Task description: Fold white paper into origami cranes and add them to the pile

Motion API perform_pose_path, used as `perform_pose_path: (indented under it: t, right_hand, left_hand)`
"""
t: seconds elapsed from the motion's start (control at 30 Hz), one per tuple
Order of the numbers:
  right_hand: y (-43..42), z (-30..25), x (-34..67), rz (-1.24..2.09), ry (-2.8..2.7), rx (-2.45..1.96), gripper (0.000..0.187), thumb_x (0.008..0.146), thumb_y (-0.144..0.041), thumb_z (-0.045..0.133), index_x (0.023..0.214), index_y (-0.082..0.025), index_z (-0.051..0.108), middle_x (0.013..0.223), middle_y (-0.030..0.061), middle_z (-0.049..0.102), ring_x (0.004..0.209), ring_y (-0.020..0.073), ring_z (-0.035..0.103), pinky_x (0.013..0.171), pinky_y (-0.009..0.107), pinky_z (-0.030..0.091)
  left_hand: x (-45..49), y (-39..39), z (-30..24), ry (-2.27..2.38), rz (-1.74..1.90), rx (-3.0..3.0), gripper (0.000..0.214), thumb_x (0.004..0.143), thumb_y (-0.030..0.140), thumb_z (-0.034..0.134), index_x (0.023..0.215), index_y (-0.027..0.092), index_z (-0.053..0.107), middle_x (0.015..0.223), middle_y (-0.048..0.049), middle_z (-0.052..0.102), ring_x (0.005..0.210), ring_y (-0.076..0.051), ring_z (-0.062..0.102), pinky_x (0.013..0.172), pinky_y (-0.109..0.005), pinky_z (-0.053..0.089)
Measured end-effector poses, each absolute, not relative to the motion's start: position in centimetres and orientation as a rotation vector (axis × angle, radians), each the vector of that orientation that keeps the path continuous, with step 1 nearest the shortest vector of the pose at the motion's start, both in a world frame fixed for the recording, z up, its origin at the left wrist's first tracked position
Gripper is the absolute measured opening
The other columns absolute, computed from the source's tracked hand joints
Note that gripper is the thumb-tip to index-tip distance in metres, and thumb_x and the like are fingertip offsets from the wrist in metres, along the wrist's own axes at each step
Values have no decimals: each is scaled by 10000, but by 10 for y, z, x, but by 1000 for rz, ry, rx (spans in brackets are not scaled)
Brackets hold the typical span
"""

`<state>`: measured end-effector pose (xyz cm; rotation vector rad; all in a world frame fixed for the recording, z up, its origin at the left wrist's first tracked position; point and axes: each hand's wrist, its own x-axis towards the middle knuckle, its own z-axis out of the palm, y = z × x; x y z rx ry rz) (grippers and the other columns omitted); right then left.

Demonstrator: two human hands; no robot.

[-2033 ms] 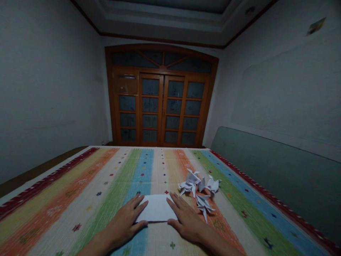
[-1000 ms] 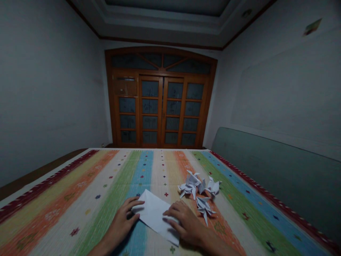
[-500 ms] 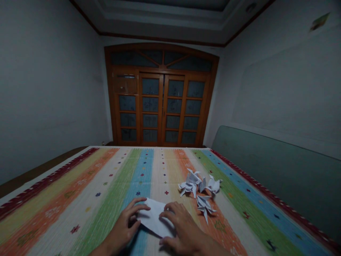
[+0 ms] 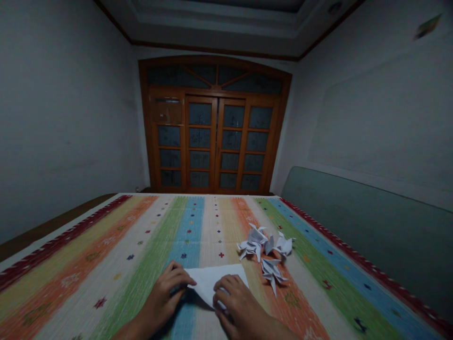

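A white sheet of paper (image 4: 216, 277), folded into a triangle shape, lies on the striped cloth (image 4: 116, 264) right in front of me. My left hand (image 4: 163, 298) curls over the paper's left corner, fingertips pinching its edge. My right hand (image 4: 238, 307) presses down on the paper's near point with bent fingers. Several folded white paper cranes (image 4: 264, 250) sit just right of the sheet, a short way beyond my right hand.
The multicoloured striped cloth covers a wide flat surface with a dark red border (image 4: 53, 245). A green padded panel (image 4: 371, 231) runs along the right side. Wooden glazed doors (image 4: 214, 141) stand at the far wall.
The paper went from a flat rectangle to being turned askew and folded into a triangle. Both hands drew closer together and curled onto it. The cranes stayed put.
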<state>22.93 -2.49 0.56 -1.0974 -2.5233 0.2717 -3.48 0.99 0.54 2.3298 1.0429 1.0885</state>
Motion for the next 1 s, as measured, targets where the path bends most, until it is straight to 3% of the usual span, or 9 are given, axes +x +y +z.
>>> perform_pose_path:
  t: [0.17,0.33,0.57,0.67,0.83,1.0]
  right_hand:
    - [-22,-2,232,238,-2478,-1066,174,905,-156,570,1054,-208,644,1206,91,663,1094,265,581,967,399,450]
    - [-26,0,233,310,-2432,-1095,194,927,-163,540,1074,-207,659,1206,100,661,1078,256,600,955,371,487]
    - [-27,5,232,324,-2469,-1088,578,858,-117,582,1423,-212,510,1348,132,622,1192,289,581,1038,421,482]
    - [-27,1,233,254,-2492,-1073,459,910,-152,569,1363,-233,581,1370,136,613,1185,292,591,1024,427,500]
    - [-28,-4,235,154,-2516,-1053,381,965,-210,558,1339,-233,624,1406,151,601,1217,306,589,1056,463,490]
    - [-25,-4,234,132,-2534,-1000,378,969,-212,563,1342,-237,622,1408,114,622,1250,289,573,1083,462,471]
  left_hand:
    - [-35,8,-5,1140,1119,2299,265,981,343,558,1210,288,679,965,-45,762,890,-251,720,872,-374,593]
    - [-32,11,-10,1163,1121,2468,260,999,279,510,1207,261,664,1185,-105,715,1111,-288,698,975,-401,586]
    - [-36,21,-26,1180,1110,2738,398,1053,243,420,1403,302,600,1316,-133,673,1195,-290,678,997,-440,597]
    - [-35,20,-30,1104,983,2871,456,1072,220,389,1505,316,495,1433,-132,621,1294,-286,617,1027,-456,579]
    - [-31,13,-22,1026,636,2941,601,1076,266,458,1625,323,220,1673,-90,327,1508,-317,357,1142,-543,456]
    - [-31,11,-14,941,441,2884,692,1072,326,495,1631,356,88,1673,-42,293,1511,-308,344,1173,-555,412]
